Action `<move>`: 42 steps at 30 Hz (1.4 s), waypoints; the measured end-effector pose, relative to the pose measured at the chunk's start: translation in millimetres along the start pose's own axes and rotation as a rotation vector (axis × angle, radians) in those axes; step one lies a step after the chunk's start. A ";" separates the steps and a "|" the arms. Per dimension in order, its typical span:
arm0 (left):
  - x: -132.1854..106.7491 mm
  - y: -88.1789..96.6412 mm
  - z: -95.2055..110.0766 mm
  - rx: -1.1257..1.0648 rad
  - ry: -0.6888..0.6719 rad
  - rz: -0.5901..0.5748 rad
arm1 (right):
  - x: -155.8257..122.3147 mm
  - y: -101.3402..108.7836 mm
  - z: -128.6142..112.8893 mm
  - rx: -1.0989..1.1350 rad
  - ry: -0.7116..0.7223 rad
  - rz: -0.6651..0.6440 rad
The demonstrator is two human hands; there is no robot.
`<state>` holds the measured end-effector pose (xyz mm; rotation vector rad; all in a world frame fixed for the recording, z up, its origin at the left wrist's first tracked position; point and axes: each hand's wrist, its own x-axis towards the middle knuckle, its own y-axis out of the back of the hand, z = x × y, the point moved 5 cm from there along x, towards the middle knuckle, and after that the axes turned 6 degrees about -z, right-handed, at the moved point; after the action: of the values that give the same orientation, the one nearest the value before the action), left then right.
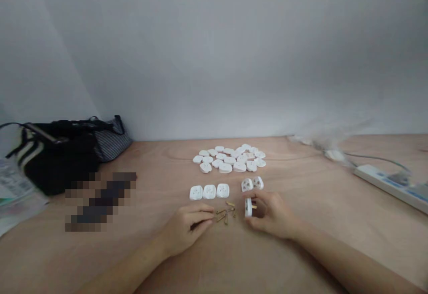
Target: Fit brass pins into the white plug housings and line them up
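The person's right hand [271, 214] is pinching a white plug casing [248, 207] upright, its thumb and fingers closing narrowly around it, with a brass pin [254, 206] showing just beside the casing. The left hand [187, 229] is resting on the wooden table [157, 160] with its fingers curled narrow, and whether it is holding anything cannot be told. Its fingertips are stopping just beside loose brass pins [224, 214], which are lying between both hands. Two white plug halves [252, 183] are sitting ahead of the right hand, three square plug faces [209, 191] ahead of the left, and a heap of white plug parts [229, 157] farther ahead. Open tabletop is stretching right of the right hand toward a power strip [384, 186]; left of the left hand, it is reaching a pixelated object [100, 200] and a black bag [63, 156].
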<state>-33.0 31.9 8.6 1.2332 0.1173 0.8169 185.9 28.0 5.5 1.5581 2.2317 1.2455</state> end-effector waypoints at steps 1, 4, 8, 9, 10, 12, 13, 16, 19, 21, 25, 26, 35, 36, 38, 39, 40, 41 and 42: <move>3.3 1.9 1.6 0.003 -0.005 0.023 | 1.4 -0.2 -1.7 -0.005 0.034 -0.007; 17.9 8.1 5.2 0.000 0.002 0.081 | 3.9 -2.6 -6.3 -0.023 0.139 -0.053; 38.3 10.2 11.5 -0.036 0.011 0.166 | 4.2 -7.3 1.3 -0.008 0.073 -0.067; 41.0 9.4 13.6 -0.039 0.004 0.199 | 3.9 -7.1 4.8 0.015 0.035 -0.035; 42.2 8.2 15.6 -0.041 -0.008 0.236 | 3.5 -6.6 7.6 0.040 0.006 -0.003; 40.7 4.9 18.8 -0.042 -0.041 0.297 | 2.7 -6.2 10.5 0.071 -0.019 0.029; 38.7 2.7 19.6 -0.041 -0.054 0.310 | 2.5 -6.1 10.5 0.073 -0.020 0.027; 32.5 -2.8 19.3 -0.041 -0.077 0.295 | 2.6 -5.2 8.0 0.057 -0.014 0.000; 30.2 -4.8 19.8 -0.021 -0.102 0.257 | 3.8 -3.8 3.1 0.068 0.045 -0.005; 31.3 -5.7 22.1 0.009 -0.130 0.232 | 4.6 -3.6 0.9 0.078 0.088 0.002; 34.3 -7.8 26.3 0.040 -0.173 0.201 | 3.5 -5.1 0.3 0.115 0.131 -0.008; 34.5 -8.1 26.4 0.041 -0.172 0.202 | 2.8 -5.2 1.2 0.132 0.128 -0.007; 33.7 -9.0 15.9 0.088 -0.037 0.182 | 3.3 3.7 14.1 0.438 0.084 0.080; 34.1 -10.6 14.1 0.103 -0.015 0.148 | 4.0 6.8 13.8 0.410 0.095 0.096; 34.5 -13.9 10.1 0.144 0.023 0.082 | 6.4 13.7 12.3 0.292 0.115 0.129; 34.3 -15.2 8.2 0.170 0.038 0.057 | 8.2 17.3 11.2 0.210 0.123 0.147; 34.0 -16.3 6.2 0.197 0.052 0.035 | 10.4 20.7 9.9 0.119 0.129 0.166; 33.6 -17.3 4.3 0.220 0.064 0.017 | 13.2 23.3 8.3 0.025 0.134 0.180; 33.1 -18.3 2.6 0.240 0.076 -0.003 | 16.7 25.0 6.8 -0.064 0.138 0.187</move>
<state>1.0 48.3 4.9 1.4266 0.2858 0.8651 199.8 48.6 23.8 1.7393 2.1407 1.5023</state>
